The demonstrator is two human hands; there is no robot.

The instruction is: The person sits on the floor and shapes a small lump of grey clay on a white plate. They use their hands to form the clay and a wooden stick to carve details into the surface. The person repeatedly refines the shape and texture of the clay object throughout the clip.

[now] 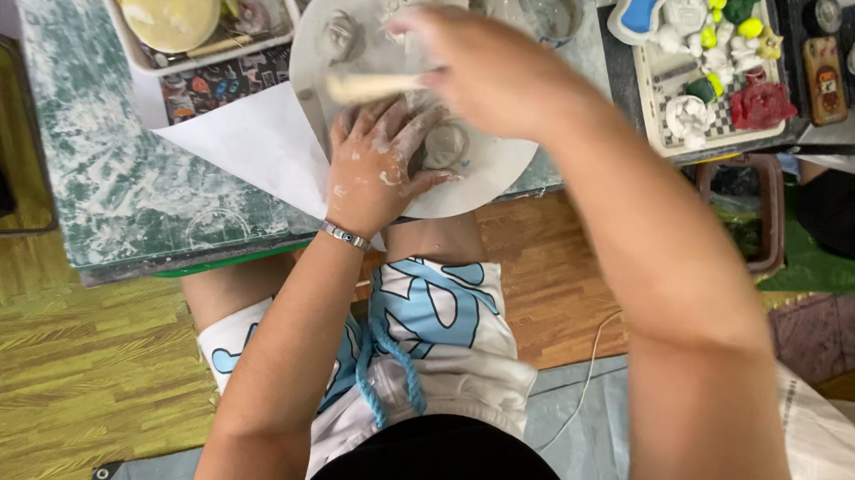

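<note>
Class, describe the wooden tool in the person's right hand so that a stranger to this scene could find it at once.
Start at the round white clay-smeared board on the green marbled table. Above it, the right hand grips a pale wooden stick-shaped tool that points left, over the clay-dusted left hand. Unlike the grey clay lumps around it, it is straight, slim and beige.

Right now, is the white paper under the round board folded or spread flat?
Spread flat: the white paper lies smooth on the table, tucked under the round board; no crease shows.

Bare arms, no sleeves. Left hand (377, 166) is smeared with pale clay and has a silver bracelet (346, 234) at the wrist. Black top (442, 467), white shorts (440, 341) with light-blue pattern, blue drawstring (384, 362).
</note>
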